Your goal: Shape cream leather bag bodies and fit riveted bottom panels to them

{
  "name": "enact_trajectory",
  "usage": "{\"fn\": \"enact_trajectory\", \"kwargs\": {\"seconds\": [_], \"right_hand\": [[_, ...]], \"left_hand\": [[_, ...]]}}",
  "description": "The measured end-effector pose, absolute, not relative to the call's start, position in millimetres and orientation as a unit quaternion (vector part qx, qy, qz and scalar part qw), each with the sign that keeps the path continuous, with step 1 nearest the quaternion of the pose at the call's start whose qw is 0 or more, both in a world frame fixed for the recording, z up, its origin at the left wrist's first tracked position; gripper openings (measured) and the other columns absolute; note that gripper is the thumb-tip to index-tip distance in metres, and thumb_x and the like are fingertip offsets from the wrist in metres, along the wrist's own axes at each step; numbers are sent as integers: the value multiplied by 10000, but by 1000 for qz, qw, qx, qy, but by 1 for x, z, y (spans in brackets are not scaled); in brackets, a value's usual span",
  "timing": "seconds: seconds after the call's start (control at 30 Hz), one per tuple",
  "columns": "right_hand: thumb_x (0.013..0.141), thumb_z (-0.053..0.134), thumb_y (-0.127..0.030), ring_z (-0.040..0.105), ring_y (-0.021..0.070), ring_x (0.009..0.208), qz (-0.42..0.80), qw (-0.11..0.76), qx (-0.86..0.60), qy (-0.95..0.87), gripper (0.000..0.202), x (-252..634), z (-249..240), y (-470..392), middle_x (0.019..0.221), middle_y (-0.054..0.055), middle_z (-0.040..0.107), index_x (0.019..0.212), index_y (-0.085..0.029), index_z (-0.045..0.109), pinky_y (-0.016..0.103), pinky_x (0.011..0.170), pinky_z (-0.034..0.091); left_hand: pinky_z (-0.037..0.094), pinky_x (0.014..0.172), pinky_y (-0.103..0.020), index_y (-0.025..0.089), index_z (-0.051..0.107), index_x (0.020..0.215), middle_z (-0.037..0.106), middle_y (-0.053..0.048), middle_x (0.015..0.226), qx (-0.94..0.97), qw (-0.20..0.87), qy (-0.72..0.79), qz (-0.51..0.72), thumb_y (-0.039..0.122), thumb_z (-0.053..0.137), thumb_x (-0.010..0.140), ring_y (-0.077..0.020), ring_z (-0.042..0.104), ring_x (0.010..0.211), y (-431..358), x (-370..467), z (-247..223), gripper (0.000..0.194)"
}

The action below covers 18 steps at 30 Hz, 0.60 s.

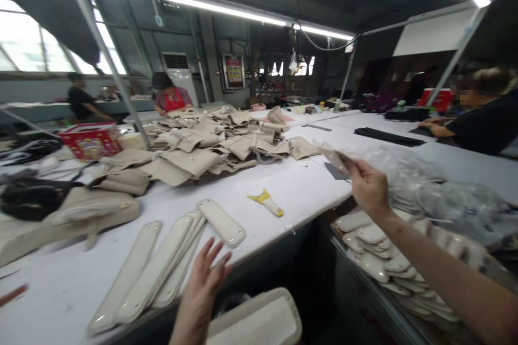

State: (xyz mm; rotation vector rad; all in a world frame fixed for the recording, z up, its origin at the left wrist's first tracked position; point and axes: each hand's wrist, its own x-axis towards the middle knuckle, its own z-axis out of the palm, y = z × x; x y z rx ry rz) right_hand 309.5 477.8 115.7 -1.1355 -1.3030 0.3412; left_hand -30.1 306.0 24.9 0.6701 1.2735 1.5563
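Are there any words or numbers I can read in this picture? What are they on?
None can be read.
Red and yellow poster on the back wall: has print, too blurred to read.
Red printed cardboard box on the white table: has a pattern and maybe letters, too blurred.
Small blue tag hanging from the ceiling rail: too small.

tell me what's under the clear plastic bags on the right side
Under the clear plastic bags lies a heap of cream oblong panels, overlapping in a tray beside the white table. The bags cover how far the heap runs.
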Motion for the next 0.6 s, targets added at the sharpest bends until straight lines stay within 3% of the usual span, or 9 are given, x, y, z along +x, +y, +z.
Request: {"fn": "enact_trajectory", "kwargs": {"seconds": [0.1,0.2,0.27,0.37,0.5,0.6], "right_hand": [[928,543,-306,662,239,1043,209,534,-362,-735,273,198,80,432,1110,76,718,1129,-216,704,389,963,528],[926,466,-216,623,252,1157,292,446,-233,-813,344,119,40,394,1226,105,678,1200,-202,674,421,1025,499],[932,456,-227,628,269,1143,348,420,-229,-806,335,91,23,385,1205,113,686,1173,-198,686,457,1022,497],[969,479,-337,671,254,1000,458,373,-244,-769,288,74,12,391,1041,75,730,1078,-221,719,434,923,551],[900,619,-457,674,207,861,569,436,-261,-647,295,72,7,422,923,40,726,984,-201,740,378,839,603],[782,757,-479,681,182,852,597,543,-283,-518,322,82,14,448,937,31,728,927,-191,748,362,847,618]], "left_hand": [[530,918,-530,339,333,1466,395,-136,1526,256,586,415,647,651,784,643,-386,509,1280,336,-5,43,989],[481,1010,-461,246,444,1408,523,-164,1415,291,589,367,658,482,809,720,-345,501,1297,342,-8,43,814],[446,1056,-426,187,534,1327,583,-165,1350,308,577,371,659,378,795,767,-321,516,1287,332,-23,35,646],[510,978,-412,146,595,1247,623,-170,1299,294,582,405,641,390,730,831,-309,628,1146,314,-52,17,501],[598,727,-372,98,595,1140,683,-195,1130,189,522,494,669,427,721,825,-299,730,864,307,-96,1,472],[609,708,-358,109,562,1072,684,-166,1068,123,448,538,704,313,717,838,-274,739,822,310,-132,-1,347]]}}
